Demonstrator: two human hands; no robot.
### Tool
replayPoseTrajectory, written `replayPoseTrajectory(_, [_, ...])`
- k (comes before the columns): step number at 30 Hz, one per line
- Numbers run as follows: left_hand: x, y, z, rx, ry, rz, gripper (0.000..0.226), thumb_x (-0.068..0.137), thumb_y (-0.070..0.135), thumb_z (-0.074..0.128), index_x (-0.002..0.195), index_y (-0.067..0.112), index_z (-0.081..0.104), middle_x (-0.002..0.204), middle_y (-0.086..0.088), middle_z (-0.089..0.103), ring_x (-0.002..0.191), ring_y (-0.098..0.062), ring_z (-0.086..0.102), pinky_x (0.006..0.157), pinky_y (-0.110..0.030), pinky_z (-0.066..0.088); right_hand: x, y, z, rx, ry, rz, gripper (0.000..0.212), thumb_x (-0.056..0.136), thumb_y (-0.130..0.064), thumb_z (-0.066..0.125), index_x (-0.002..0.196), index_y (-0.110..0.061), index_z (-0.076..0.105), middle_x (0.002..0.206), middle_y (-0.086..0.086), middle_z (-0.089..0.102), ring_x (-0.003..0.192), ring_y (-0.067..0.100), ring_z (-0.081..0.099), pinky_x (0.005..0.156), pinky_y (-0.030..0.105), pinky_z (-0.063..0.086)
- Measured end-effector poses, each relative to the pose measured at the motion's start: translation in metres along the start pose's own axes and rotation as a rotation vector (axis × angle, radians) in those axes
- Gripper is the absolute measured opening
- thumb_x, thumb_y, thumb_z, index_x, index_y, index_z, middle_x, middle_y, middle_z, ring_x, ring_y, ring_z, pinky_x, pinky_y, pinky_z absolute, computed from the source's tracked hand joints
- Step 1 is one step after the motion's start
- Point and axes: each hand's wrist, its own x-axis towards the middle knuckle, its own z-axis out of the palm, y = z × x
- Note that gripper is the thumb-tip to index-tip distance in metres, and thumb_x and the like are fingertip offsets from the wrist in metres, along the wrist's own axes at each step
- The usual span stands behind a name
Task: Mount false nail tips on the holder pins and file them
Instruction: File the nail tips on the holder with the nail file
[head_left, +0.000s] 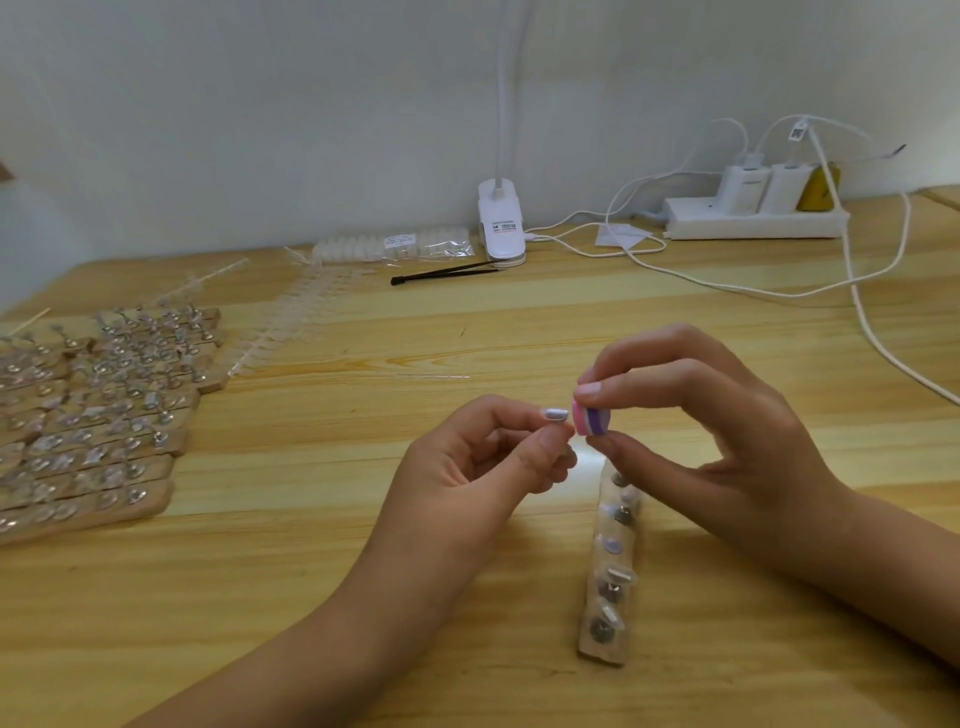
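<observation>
The left hand (483, 462) pinches a nail tip (555, 414) right at the small file block (589, 420), which the right hand (691, 415) grips above the holder strip (608, 571). Too much pressure could flick the light tip away. Stacked holders (104, 405), tweezers (441, 273) and a power strip (753, 221) lie well apart from the hands, and none of them is in the way.

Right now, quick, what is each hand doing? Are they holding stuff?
The left hand pinches a false nail tip.
The right hand pinches a pink and purple file block.
</observation>
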Motion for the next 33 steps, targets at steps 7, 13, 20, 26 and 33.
replayPoseTrajectory(7, [0.0, -0.002, 0.001, -0.001, -0.002, -0.002, 0.017, 0.075, 0.044, 0.07, 0.086, 0.031, 0.075, 0.078, 0.002, 0.073, 0.077, -0.005, 0.068, 0.072, -0.013, 0.051, 0.001, 0.001, -0.002, -0.043, 0.033, 0.043, 0.019, 0.09, -0.018, 0.065, 0.109, -0.019, 0.06, 0.104, 0.005, 0.06, 0.098, 0.018, 0.062, 0.082, 0.043, 0.05])
replayPoseTrajectory(13, [-0.001, -0.001, 0.001, 0.004, -0.02, 0.005, 0.013, 0.079, 0.04, 0.068, 0.087, 0.031, 0.074, 0.078, 0.003, 0.072, 0.077, -0.004, 0.067, 0.073, -0.013, 0.05, 0.001, 0.003, -0.001, -0.067, 0.011, 0.038, 0.016, 0.091, -0.019, 0.065, 0.107, -0.02, 0.063, 0.104, 0.004, 0.059, 0.097, 0.018, 0.061, 0.083, 0.04, 0.05])
replayPoseTrajectory(20, [-0.002, -0.001, 0.0, 0.013, -0.055, 0.012, 0.012, 0.084, 0.041, 0.072, 0.091, 0.032, 0.074, 0.081, 0.003, 0.073, 0.08, -0.005, 0.067, 0.075, -0.014, 0.051, 0.001, 0.004, -0.002, -0.069, -0.001, -0.021, 0.017, 0.093, -0.019, 0.065, 0.11, -0.02, 0.062, 0.108, 0.001, 0.059, 0.102, 0.017, 0.061, 0.084, 0.042, 0.05])
replayPoseTrajectory(26, [-0.001, -0.002, 0.0, -0.019, -0.049, -0.005, 0.013, 0.083, 0.039, 0.07, 0.091, 0.03, 0.075, 0.081, 0.003, 0.073, 0.081, -0.007, 0.068, 0.076, -0.015, 0.052, 0.001, 0.002, -0.001, -0.012, 0.014, -0.028, 0.021, 0.092, -0.015, 0.066, 0.111, -0.018, 0.06, 0.108, 0.001, 0.059, 0.104, 0.018, 0.06, 0.088, 0.039, 0.048])
replayPoseTrajectory(33, [-0.001, 0.001, 0.0, -0.025, -0.052, -0.013, 0.016, 0.079, 0.039, 0.072, 0.09, 0.028, 0.077, 0.082, -0.001, 0.075, 0.08, -0.007, 0.069, 0.074, -0.016, 0.052, 0.002, 0.0, 0.0, 0.093, 0.039, -0.004, 0.021, 0.092, -0.014, 0.064, 0.111, -0.019, 0.057, 0.108, 0.003, 0.059, 0.104, 0.021, 0.061, 0.087, 0.039, 0.05])
